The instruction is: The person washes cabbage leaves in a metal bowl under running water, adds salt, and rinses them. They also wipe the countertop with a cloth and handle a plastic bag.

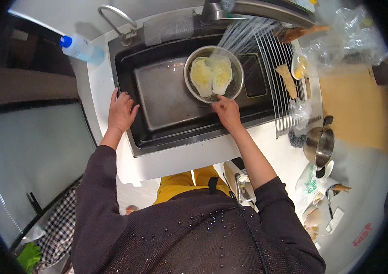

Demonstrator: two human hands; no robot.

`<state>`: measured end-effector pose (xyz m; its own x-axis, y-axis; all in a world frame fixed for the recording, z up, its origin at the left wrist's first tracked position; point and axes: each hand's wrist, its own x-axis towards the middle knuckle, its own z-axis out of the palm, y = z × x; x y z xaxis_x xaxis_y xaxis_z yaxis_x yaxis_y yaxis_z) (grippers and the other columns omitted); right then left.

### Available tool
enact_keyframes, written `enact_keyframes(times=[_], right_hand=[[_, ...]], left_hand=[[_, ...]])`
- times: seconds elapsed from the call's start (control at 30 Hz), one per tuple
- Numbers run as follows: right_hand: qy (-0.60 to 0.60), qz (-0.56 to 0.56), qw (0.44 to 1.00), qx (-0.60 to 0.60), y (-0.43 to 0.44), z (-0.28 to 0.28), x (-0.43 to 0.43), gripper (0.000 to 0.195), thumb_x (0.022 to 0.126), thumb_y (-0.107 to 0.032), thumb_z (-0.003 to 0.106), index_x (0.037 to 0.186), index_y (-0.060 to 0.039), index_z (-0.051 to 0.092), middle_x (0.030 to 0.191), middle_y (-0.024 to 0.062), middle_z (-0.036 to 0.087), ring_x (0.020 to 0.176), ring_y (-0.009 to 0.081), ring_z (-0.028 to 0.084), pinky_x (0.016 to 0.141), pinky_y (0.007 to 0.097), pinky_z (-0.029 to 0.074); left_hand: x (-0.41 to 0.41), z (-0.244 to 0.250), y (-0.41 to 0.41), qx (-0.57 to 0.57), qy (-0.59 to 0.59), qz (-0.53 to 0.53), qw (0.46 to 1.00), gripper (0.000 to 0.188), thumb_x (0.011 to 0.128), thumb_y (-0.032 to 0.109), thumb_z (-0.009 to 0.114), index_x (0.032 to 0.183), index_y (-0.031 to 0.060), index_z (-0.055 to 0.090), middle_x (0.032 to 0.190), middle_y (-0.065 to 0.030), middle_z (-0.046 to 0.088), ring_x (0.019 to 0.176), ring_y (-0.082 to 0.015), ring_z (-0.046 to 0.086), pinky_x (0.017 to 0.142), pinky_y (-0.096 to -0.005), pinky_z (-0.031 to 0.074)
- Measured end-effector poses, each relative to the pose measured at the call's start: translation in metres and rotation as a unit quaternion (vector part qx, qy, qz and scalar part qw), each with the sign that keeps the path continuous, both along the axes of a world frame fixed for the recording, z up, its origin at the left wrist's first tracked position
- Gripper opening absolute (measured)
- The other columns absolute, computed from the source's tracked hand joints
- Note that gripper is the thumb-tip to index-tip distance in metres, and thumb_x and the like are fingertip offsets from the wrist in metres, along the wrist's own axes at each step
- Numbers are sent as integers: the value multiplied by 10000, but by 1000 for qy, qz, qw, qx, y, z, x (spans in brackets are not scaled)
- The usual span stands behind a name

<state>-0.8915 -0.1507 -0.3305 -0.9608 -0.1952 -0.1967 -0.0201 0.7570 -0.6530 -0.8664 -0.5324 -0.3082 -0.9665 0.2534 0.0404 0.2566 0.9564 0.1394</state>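
Note:
Two pale yellow-green halves of a cabbage-like vegetable (pixel 222 77) lie cut side up in a round metal bowl (pixel 186 77). The bowl stands in the dark sink (pixel 161 99), right of its middle. Spray from the faucet (pixel 214 13) falls over the bowl's upper right part. My right hand (pixel 227 111) is at the bowl's near rim, fingers bent and close to the base of the right half; whether it grips the rim or the vegetable cannot be told. My left hand (pixel 122 109) rests on the sink's left edge with fingers spread, holding nothing.
A rolled metal drying rack (pixel 272 82) spans the sink's right end, with a tan piece (pixel 287 81) on it. A blue-capped bottle (pixel 82 49) stands left of a small curved tap (pixel 117 15). Right of the sink are a steel pot (pixel 312 145), a scouring pad (pixel 296 138) and plastic bags (pixel 348 44).

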Motion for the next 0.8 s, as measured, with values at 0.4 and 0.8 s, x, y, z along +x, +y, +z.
enact_keyframes(times=[0.4, 0.8], right_hand=[[-18, -110, 986, -126, 65, 63, 64, 469, 869, -80, 575, 1329, -69, 483, 1373, 151, 462, 1133, 245, 553, 958, 326, 435], [-46, -168, 962, -208, 79, 67, 53, 330, 944, -84, 502, 1262, -1, 530, 1187, 120, 612, 1103, 196, 581, 957, 282, 437]], left_hand=[[0, -25, 56, 40, 2, 67, 997, 282, 807, 298, 658, 863, 22, 651, 903, -138, 618, 984, -307, 566, 1086, -503, 262], [-168, 48, 169, 469, -96, 40, 877, 224, 926, 194, 539, 1001, 25, 667, 899, -108, 681, 840, -160, 630, 730, -306, 479]])
